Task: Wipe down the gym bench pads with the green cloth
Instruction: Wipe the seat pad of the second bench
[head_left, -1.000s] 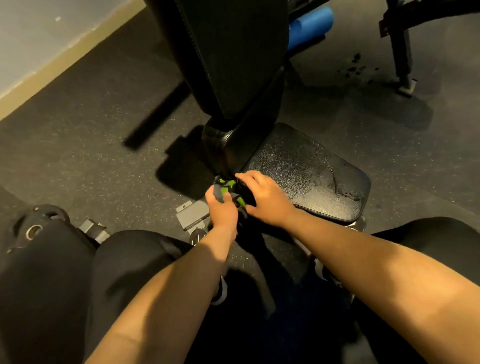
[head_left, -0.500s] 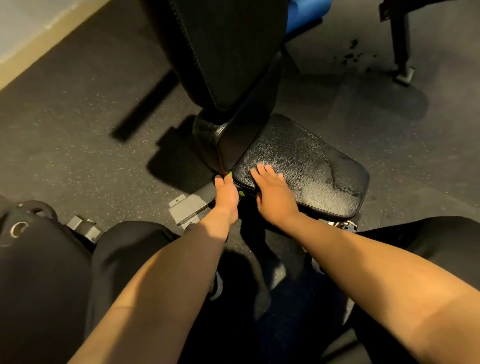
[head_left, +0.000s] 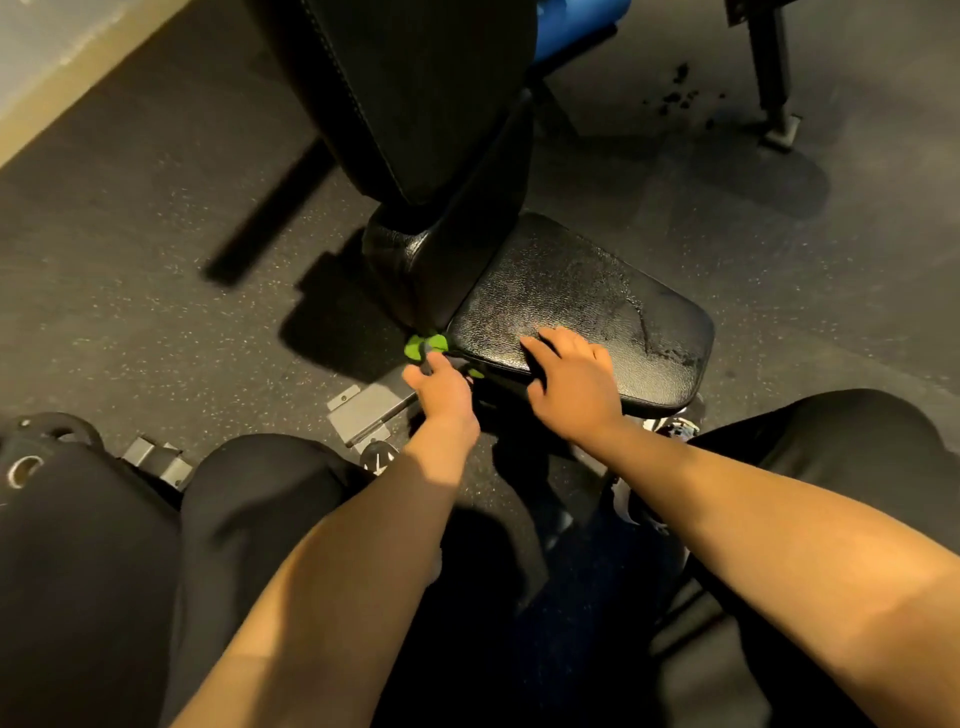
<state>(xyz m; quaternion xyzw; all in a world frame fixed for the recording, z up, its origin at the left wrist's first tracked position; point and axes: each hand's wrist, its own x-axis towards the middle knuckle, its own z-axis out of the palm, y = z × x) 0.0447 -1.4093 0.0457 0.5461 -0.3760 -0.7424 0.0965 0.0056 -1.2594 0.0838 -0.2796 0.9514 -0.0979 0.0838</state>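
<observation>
Head view: the left hand (head_left: 441, 397) pinches the green cloth (head_left: 427, 345) between fingertips. The cloth is bunched small and sits at the near-left corner of the seat pad (head_left: 582, 291), at the gap where that pad meets the inclined back pad (head_left: 415, 93). The right hand (head_left: 571, 387) holds nothing. It rests on the near edge of the seat pad with fingers laid loosely across the top surface. It appears to brace the pad.

Hazards, as judged from this position:
- The cloth may snag in the gap between the pads or on the metal bracket (head_left: 366, 413) just below it. Cause: the loose folds hang close to both.
- Coverage may be poor. Cause: only a small wad of cloth meets the surface.
- The streaked patch (head_left: 641, 325) toward the far right of the seat pad may be missed. Cause: the cloth works at the opposite corner, well apart from it.

Count: two bench pads, one green cloth, two hands, one bracket, and one blue roller (head_left: 576, 26) behind the back pad.
</observation>
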